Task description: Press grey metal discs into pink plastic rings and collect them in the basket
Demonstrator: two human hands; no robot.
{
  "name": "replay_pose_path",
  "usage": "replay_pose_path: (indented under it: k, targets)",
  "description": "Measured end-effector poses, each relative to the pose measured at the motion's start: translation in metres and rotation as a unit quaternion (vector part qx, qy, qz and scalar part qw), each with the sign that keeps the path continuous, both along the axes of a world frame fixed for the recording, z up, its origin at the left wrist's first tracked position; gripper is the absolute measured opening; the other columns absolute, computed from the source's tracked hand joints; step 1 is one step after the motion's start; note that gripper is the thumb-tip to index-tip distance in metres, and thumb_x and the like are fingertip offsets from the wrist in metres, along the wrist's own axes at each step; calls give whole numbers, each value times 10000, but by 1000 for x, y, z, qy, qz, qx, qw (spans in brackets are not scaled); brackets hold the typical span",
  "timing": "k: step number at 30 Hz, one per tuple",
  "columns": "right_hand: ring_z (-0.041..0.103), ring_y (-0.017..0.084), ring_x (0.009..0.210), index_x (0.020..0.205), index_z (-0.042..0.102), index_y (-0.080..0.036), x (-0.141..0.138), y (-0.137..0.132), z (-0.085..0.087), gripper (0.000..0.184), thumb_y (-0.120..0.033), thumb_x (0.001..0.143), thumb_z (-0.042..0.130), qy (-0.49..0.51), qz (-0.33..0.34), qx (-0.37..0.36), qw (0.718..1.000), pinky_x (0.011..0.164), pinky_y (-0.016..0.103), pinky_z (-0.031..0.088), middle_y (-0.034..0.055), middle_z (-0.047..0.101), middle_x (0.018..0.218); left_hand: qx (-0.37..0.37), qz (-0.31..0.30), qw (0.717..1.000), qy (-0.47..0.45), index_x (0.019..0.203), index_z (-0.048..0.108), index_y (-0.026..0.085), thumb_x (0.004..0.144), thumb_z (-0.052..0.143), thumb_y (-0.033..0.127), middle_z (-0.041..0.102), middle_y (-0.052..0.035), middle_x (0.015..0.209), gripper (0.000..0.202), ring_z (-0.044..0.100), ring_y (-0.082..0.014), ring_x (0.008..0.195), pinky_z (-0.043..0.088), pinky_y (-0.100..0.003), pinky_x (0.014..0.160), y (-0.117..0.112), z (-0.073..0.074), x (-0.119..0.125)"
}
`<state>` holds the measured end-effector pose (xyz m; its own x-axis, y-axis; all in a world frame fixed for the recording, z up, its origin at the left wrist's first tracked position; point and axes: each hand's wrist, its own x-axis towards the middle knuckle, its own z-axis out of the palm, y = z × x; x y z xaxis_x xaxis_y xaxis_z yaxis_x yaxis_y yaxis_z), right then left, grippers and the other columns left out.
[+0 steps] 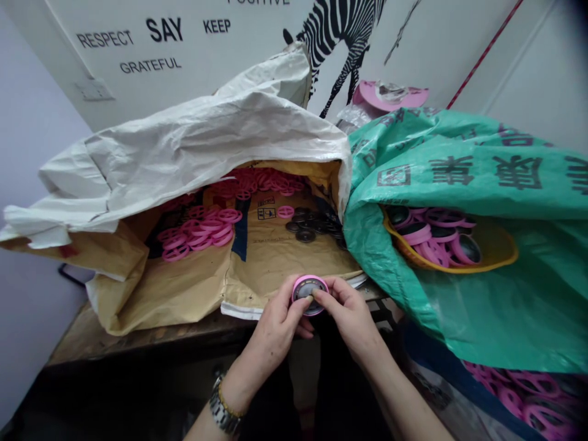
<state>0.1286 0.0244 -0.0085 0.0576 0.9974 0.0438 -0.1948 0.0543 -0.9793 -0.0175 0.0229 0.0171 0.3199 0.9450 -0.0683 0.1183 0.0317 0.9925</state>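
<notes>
Both hands meet at the front edge of the paper sack, around a small toy wheel (309,295) with a pink rim and a dark grey disc in its middle. My left hand (280,315) grips the wheel's left side, its thumb pressing on the disc. From the right, my right hand (348,309) closes on the same wheel, thumb also on the disc. Beyond them, inside the sack, lies a heap of pink spoked rings (202,233). Several dark discs (307,226) are spread to the right of it, with a lone pink ring (285,212) nearby.
The open white-and-brown sack (193,300) rests on a wooden bench (138,346). At right, a green woven bag (441,306) holds a yellow basket (496,260) of pink-and-black wheels (441,233). More pink wheels (528,398) lie lower right. Behind stands a wall (257,61) with a zebra picture.
</notes>
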Motion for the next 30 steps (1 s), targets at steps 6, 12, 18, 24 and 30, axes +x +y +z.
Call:
replay_pose_path:
  k: [6,12,18,24,30]
  targets:
    - [587,164,749,873,668,-187,2,-5,8,255,-440,847,649,-27,36,20,999,694,263,457,8,660,777,17,1,999,33,1293,518,212,919,483,334,589,10,752,395,580,-93,530,523,-175,448,-4,2,-1]
    - [586,176,765,857,655,-196,7,-5,12,220,-414,857,627,-69,40,30,996,697,274,454,11,648,779,27,14,999,42,1303,524,199,907,491,350,591,-2,783,425,569,-95,529,513,-184,436,-6,4,1]
    - [617,186,865,955,663,-197,15,-6,20,171,-333,893,578,-130,79,46,987,784,292,471,16,687,895,11,26,999,23,1355,468,186,902,509,393,618,-27,863,500,600,-117,566,549,-237,491,-6,-3,3]
    - [645,203,909,957,707,-200,46,-11,45,185,-312,890,576,-189,40,63,979,829,314,484,26,728,945,-9,-14,1000,9,1426,372,209,899,527,410,576,-2,843,585,613,-129,613,564,-264,530,-3,-2,6]
    - [550,137,561,995,669,-199,129,15,67,398,-466,709,742,-155,-199,47,966,472,242,436,4,660,728,-9,-23,999,28,1366,437,187,890,523,394,558,-2,840,525,611,-133,630,564,-274,551,-2,-5,4]
